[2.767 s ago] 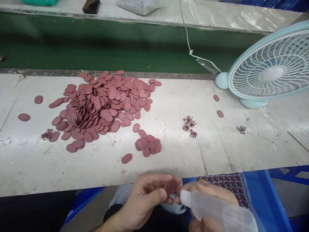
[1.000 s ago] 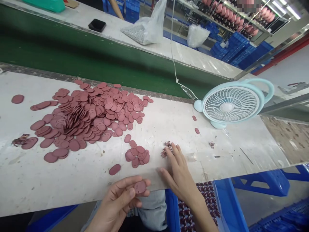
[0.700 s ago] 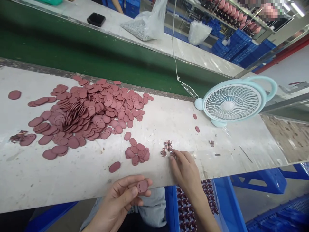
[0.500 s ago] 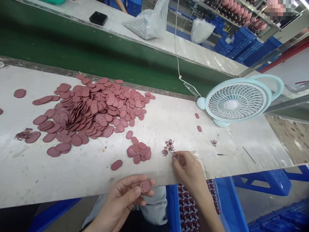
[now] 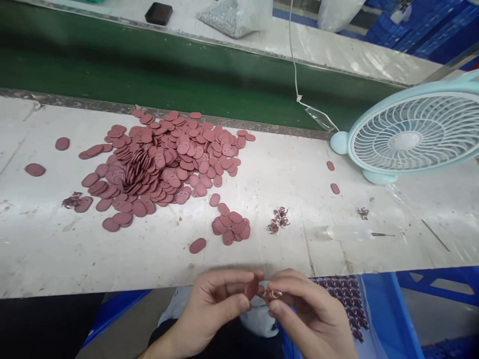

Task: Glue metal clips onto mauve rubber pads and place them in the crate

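Between the thumb and fingers of my left hand (image 5: 213, 304) is a reddish-brown oval disc (image 5: 252, 288), turned partly edge-on. My right hand (image 5: 312, 311) pinches a small dark maroon piece with pale wire-like ends (image 5: 272, 294). The two parts meet or nearly meet in front of my lap; fingers hide the exact contact. Similar small maroon pieces (image 5: 279, 220) lie in a cluster on the table. To their left sits a little group of oval discs (image 5: 231, 224), with a large heap of the same discs (image 5: 164, 159) behind it.
A pale blue fan (image 5: 404, 140) stands at the right, its white cord (image 5: 295, 60) running upward. A clear bottle with a needle tip (image 5: 350, 233) lies on the white table (image 5: 149, 264). Below the edge, a blue crate (image 5: 392, 309) holds rows of dark pieces (image 5: 346, 296).
My right hand has come from the small-piece cluster to my left hand, carrying one piece. The disc in my left hand has turned more edge-on. The camera view has shifted.
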Demonstrator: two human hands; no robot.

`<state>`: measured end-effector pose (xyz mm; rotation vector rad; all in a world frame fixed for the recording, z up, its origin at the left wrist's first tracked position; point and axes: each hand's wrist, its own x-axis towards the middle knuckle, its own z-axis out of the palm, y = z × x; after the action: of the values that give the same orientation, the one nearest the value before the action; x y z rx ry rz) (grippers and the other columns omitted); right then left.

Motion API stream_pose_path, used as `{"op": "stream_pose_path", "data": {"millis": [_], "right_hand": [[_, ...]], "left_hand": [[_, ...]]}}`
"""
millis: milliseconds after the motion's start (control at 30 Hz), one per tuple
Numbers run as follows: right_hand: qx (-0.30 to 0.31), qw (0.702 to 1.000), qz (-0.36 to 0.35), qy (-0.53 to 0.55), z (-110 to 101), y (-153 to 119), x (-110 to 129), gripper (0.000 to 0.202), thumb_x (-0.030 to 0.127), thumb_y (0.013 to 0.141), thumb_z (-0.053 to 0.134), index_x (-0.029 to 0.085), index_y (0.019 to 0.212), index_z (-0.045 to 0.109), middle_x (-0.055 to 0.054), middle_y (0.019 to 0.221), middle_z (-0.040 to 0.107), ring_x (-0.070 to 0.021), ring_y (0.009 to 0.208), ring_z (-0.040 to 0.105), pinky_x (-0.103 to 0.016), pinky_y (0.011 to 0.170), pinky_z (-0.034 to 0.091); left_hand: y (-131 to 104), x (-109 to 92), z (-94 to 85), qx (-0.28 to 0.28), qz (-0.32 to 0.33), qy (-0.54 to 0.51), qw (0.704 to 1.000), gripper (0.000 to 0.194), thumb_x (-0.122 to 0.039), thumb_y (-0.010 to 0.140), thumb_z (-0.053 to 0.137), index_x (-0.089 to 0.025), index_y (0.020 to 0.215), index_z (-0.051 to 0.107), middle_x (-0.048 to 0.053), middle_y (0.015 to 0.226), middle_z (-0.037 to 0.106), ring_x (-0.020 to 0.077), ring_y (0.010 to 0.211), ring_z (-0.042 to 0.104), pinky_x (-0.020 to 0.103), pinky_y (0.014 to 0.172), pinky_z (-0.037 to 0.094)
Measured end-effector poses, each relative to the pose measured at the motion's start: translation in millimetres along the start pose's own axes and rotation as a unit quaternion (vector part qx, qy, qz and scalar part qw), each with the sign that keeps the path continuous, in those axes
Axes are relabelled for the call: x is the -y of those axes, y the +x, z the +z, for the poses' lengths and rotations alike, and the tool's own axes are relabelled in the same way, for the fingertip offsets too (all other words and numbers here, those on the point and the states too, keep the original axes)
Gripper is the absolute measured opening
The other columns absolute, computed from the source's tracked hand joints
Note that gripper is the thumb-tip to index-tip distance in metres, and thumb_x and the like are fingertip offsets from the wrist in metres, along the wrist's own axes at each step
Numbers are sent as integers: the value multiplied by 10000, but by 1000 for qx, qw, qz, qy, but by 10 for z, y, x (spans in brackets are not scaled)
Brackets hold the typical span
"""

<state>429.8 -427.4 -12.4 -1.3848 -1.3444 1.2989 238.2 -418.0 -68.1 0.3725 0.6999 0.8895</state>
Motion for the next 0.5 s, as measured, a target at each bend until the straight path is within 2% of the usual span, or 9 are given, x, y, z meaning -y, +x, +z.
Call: {"op": "stream_pose_path", "data": {"millis": [100, 167, 300, 500], "right_hand": [[-27, 996, 78, 41, 122, 1, 6, 126, 266, 893, 775, 293, 1016, 790, -47, 925, 782, -174, 684, 728, -244, 594, 611], [-46, 992, 109, 35, 150, 2, 3, 97, 308, 865, 806, 268, 953, 798, -60, 916, 791, -174, 660, 721, -249, 590, 609], [-43, 992, 112, 22, 141, 15, 11, 96, 325, 862, 806, 252, 925, 800, -69, 907, 799, -185, 692, 734, -249, 612, 619], [0, 997, 80, -1, 83, 58, -19, 76, 298, 878, 794, 249, 932, 776, -47, 886, 786, -163, 675, 720, -210, 577, 596]], "left_hand": [[-22, -54, 36, -1, -21, -2, 1000, 258, -195, 829, 834, -252, 1078, 793, 74, 1131, 820, 211, 1022, 769, 299, 922, 594], [-31, -75, 56, -8, -28, -6, 1000, 225, -189, 807, 853, -235, 1017, 787, 73, 1114, 823, 211, 1000, 774, 294, 902, 595], [-31, -74, 77, -34, -33, 7, 999, 139, -198, 773, 879, -192, 866, 776, 85, 1099, 822, 192, 916, 771, 261, 821, 586], [-11, -76, 104, -65, -40, 49, 996, 110, -231, 750, 889, -182, 736, 792, 98, 1088, 824, 221, 914, 763, 289, 817, 582]]}}
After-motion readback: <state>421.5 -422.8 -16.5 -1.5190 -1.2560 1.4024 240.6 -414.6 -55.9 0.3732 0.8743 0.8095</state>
